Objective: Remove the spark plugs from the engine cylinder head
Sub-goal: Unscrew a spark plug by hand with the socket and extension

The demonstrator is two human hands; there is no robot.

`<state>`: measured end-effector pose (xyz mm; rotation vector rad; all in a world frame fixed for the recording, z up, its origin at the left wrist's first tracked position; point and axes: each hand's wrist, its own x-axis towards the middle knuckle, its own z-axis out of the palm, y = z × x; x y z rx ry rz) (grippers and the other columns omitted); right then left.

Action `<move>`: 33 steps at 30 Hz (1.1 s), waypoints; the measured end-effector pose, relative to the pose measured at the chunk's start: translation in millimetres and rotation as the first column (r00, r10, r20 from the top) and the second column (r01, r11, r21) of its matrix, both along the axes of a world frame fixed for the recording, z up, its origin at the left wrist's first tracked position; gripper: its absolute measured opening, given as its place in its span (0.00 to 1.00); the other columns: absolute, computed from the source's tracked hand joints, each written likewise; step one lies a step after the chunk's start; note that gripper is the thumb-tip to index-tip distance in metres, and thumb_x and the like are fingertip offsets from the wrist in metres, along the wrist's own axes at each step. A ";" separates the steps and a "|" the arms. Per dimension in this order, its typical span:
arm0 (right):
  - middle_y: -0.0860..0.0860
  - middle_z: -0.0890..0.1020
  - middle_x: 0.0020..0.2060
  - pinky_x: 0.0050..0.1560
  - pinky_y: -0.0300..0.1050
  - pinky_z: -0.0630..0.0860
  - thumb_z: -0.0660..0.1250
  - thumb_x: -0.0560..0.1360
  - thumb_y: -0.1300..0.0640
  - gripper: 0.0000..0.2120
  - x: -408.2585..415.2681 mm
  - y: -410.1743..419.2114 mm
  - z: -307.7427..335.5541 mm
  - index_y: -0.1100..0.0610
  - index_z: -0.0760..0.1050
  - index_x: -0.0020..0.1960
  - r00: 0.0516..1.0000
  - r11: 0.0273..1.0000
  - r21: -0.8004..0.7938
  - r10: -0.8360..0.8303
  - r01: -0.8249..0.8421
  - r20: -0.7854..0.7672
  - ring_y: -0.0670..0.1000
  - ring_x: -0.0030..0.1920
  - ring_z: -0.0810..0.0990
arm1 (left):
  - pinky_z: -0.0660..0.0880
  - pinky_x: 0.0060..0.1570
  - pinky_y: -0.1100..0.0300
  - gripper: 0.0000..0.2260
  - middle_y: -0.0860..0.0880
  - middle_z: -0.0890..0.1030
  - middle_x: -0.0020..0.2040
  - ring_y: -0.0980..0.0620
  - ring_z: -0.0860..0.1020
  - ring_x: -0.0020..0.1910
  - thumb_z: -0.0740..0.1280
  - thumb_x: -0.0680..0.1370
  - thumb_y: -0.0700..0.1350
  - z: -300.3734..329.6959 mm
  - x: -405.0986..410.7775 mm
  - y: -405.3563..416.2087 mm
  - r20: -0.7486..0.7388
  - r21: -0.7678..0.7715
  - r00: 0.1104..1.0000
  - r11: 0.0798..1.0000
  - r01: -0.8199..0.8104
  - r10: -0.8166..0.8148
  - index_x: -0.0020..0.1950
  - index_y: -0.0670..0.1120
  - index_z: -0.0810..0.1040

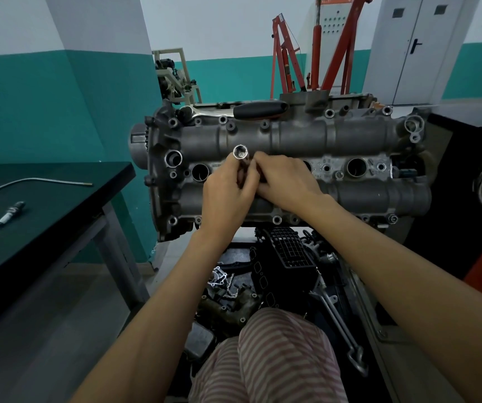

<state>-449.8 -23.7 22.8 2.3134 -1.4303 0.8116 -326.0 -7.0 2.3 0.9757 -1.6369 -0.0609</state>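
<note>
The grey engine cylinder head (350, 135) lies across the middle, with open spark plug wells at the left (200, 172) and right (356, 167). My left hand (228, 196) grips a chrome spark plug socket (240, 154), its open hex end facing up toward me. My right hand (286, 181) meets it from the right, fingertips pinching at the socket's lower part, which the fingers hide. One removed spark plug (10, 213) lies on the dark table (59, 228) at left. A ratchet with a black handle (258, 109) rests along the head's far edge.
A bent metal tube (30, 181) lies on the dark table beside the plug. Loose engine parts and a black plastic manifold (289, 254) fill the space below the head. A red engine crane (315, 48) stands behind. A dark bench edge (466, 117) is at right.
</note>
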 end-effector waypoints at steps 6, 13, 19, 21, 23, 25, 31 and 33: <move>0.58 0.82 0.41 0.36 0.46 0.63 0.55 0.77 0.49 0.15 0.6 -0.2 -0.5 0.58 0.75 0.49 0.999 0.998 -0.057 -0.026 0.025 -0.032 0.62 0.43 0.79 | 0.63 0.30 0.58 0.16 0.50 0.66 0.23 0.50 0.65 0.27 0.65 0.78 0.45 0.4 -0.7 -1.5 -0.024 -0.012 1.000 1.000 0.016 -0.016 0.33 0.38 0.71; 0.54 0.79 0.44 0.35 0.45 0.61 0.57 0.77 0.49 0.10 1.9 0.5 -0.3 0.55 0.63 0.45 0.999 0.999 -0.017 0.031 -0.031 -0.025 0.59 0.43 0.78 | 0.63 0.29 0.62 0.12 0.54 0.66 0.25 0.55 0.66 0.25 0.64 0.78 0.44 0.6 -0.3 0.0 -0.028 -0.005 0.999 1.000 0.019 -0.019 0.35 0.47 0.70; 0.55 0.79 0.42 0.35 0.45 0.61 0.56 0.74 0.48 0.10 0.4 3.0 1.4 0.54 0.60 0.44 1.000 0.999 0.020 0.029 -0.029 0.001 0.61 0.42 0.78 | 0.62 0.29 0.67 0.08 0.54 0.67 0.27 0.57 0.67 0.28 0.63 0.77 0.43 -2.4 0.2 -0.1 -0.028 0.008 0.999 1.000 0.027 -0.027 0.38 0.44 0.71; 0.56 0.80 0.40 0.35 0.45 0.62 0.56 0.74 0.48 0.10 0.3 2.8 1.3 0.55 0.65 0.44 1.000 1.000 0.016 0.008 -0.008 0.004 0.61 0.42 0.78 | 0.61 0.29 0.67 0.10 0.54 0.65 0.26 0.56 0.66 0.27 0.63 0.77 0.43 -2.5 0.3 -1.0 -0.025 -0.002 0.999 1.000 0.025 -0.025 0.35 0.47 0.68; 0.56 0.81 0.40 0.35 0.45 0.62 0.57 0.74 0.48 0.12 0.5 2.1 1.3 0.56 0.72 0.46 1.000 1.000 0.008 -0.013 0.013 0.000 0.60 0.43 0.79 | 0.60 0.28 0.65 0.16 0.54 0.63 0.24 0.55 0.64 0.26 0.64 0.77 0.43 -1.1 -0.1 -1.3 -0.021 -0.012 0.999 1.000 0.024 -0.024 0.32 0.53 0.63; 0.55 0.81 0.39 0.35 0.44 0.62 0.57 0.74 0.48 0.13 0.9 1.6 1.1 0.56 0.75 0.46 1.000 1.000 0.002 -0.009 0.009 -0.004 0.60 0.42 0.79 | 0.59 0.28 0.64 0.19 0.54 0.62 0.23 0.54 0.62 0.25 0.64 0.77 0.44 0.6 -0.7 -1.1 -0.022 -0.012 0.999 1.000 0.028 -0.028 0.31 0.55 0.60; 0.57 0.82 0.43 0.36 0.46 0.62 0.54 0.77 0.50 0.14 1.6 -1.3 -0.2 0.58 0.74 0.49 0.999 0.999 -0.041 -0.022 0.020 -0.040 0.62 0.44 0.79 | 0.59 0.27 0.64 0.21 0.54 0.61 0.23 0.55 0.62 0.24 0.65 0.78 0.45 1.8 -1.7 -0.4 -0.031 -0.031 0.999 0.999 0.030 -0.031 0.29 0.53 0.60; 0.55 0.81 0.45 0.36 0.45 0.62 0.56 0.76 0.49 0.10 1.4 -0.7 -0.1 0.56 0.68 0.47 0.999 1.000 -0.018 0.015 -0.016 -0.028 0.60 0.45 0.79 | 0.62 0.29 0.61 0.16 0.53 0.63 0.24 0.54 0.63 0.25 0.65 0.78 0.45 0.6 -0.8 -0.3 -0.025 -0.024 0.999 0.999 0.024 -0.025 0.31 0.46 0.68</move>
